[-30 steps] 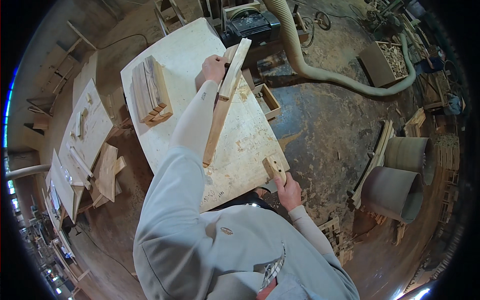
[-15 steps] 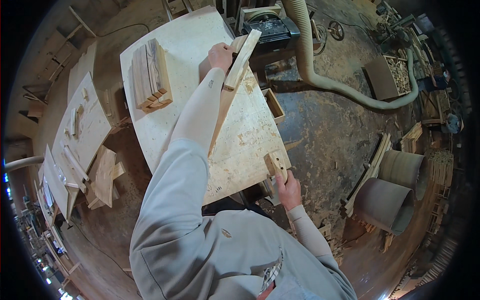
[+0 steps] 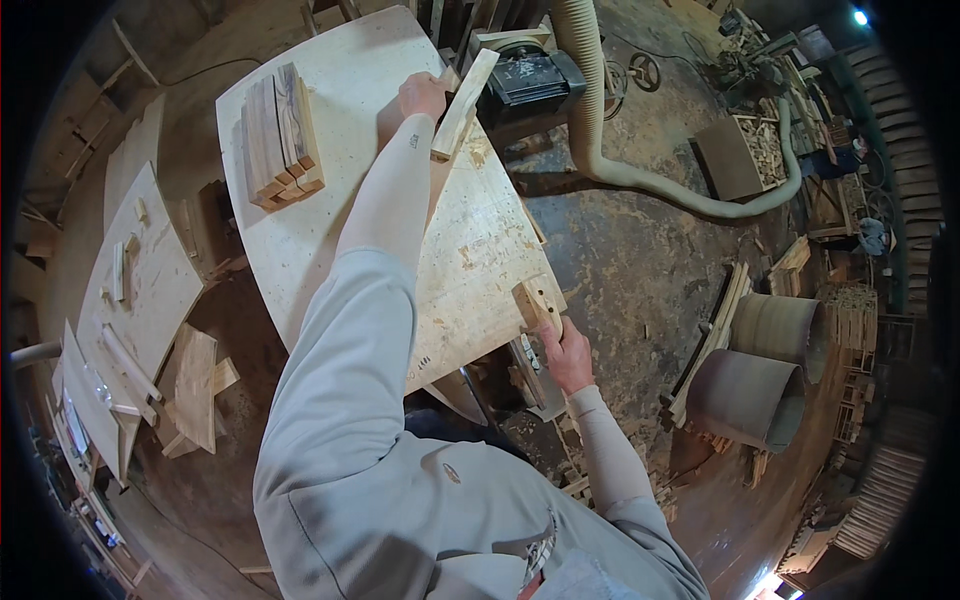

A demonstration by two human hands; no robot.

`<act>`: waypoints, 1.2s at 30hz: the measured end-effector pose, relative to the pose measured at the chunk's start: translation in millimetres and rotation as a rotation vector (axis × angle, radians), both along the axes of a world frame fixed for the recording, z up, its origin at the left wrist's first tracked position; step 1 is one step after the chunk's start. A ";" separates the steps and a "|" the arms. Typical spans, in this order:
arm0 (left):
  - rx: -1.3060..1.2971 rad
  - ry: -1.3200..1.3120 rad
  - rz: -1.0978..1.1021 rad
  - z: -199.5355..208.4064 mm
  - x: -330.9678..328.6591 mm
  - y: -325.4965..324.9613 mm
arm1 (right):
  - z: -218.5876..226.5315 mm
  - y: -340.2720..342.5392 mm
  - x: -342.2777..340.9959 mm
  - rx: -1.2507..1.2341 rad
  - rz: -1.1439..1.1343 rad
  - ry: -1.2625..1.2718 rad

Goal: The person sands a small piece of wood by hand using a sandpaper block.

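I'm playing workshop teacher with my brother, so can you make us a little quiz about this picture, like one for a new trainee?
1. True or false: the brown, streaky stack of wooden strips rests on the pale, flat wooden tabletop.

2. Which hand touches the pale, oblong wooden block with dark holes?

3. How many wide, hollow, brownish cylinders show at the right of the picture?

Key:
1. True.
2. The person's right hand.
3. Two.
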State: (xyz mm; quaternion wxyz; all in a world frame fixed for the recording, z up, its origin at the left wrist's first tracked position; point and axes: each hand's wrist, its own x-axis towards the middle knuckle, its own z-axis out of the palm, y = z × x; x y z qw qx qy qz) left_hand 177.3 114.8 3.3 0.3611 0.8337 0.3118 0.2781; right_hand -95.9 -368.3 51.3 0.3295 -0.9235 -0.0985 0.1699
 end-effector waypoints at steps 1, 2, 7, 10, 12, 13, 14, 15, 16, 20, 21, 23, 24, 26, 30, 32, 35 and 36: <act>0.029 -0.017 0.024 0.7 2.5 0.5 | 0.4 1.3 0.2 -0.004 -0.006 -0.007; 0.058 -0.034 0.050 1.3 4.1 0.8 | 1.1 1.7 0.1 -0.002 -0.010 -0.018; 0.050 -0.045 0.059 -8.6 -8.2 -6.5 | 5.1 -2.1 -11.3 -0.009 -0.004 -0.011; 0.053 -0.054 0.065 -7.0 -19.1 -34.2 | 10.1 -13.6 -17.0 -0.046 -0.021 0.010; 0.063 -0.058 0.081 -3.9 -29.5 -49.7 | 8.6 -23.3 -23.5 -0.025 -0.034 0.012; 0.019 -0.092 0.049 -2.0 -35.7 -52.4 | 8.4 -26.6 -27.0 0.001 -0.033 0.019; -0.024 -0.126 0.016 -0.1 -42.3 -55.3 | 8.7 -30.6 -29.6 0.007 -0.037 0.013; -0.020 -0.134 -0.001 2.5 -46.4 -61.7 | 10.6 -34.9 -32.6 -0.007 -0.034 0.006; -0.083 -0.177 0.006 3.0 -52.0 -67.1 | 11.5 -38.6 -37.1 -0.021 -0.035 -0.001; -0.325 -0.285 0.046 12.3 -88.0 -60.2 | -2.8 -53.2 -44.5 -0.016 -0.035 -0.033; -0.347 -0.289 0.023 19.2 -95.1 -74.1 | -5.6 -63.0 -45.6 -0.012 -0.027 -0.019; -0.311 -0.333 -0.073 34.7 -119.1 -95.9 | -2.9 -72.9 -50.4 0.016 -0.022 0.039; -0.366 -0.352 -0.196 46.6 -128.1 -126.1 | -2.5 -83.6 -53.5 0.021 -0.070 0.025; -0.417 -0.327 -0.414 60.5 -162.5 -168.8 | -1.5 -93.8 -61.9 0.035 -0.106 -0.164; -0.225 -0.019 -0.810 65.6 -239.9 -258.2 | -6.6 -129.9 -62.7 0.151 -0.161 -0.435; -0.245 -0.009 -1.001 63.4 -282.6 -290.9 | 14.8 -137.5 -48.8 0.226 -0.134 -0.459; -0.293 0.058 -1.217 85.8 -323.2 -349.0 | 52.5 -157.4 -33.6 0.525 0.129 -0.200; -0.230 0.045 -1.234 78.6 -330.3 -364.0 | 56.0 -167.2 -26.2 0.534 0.119 -0.219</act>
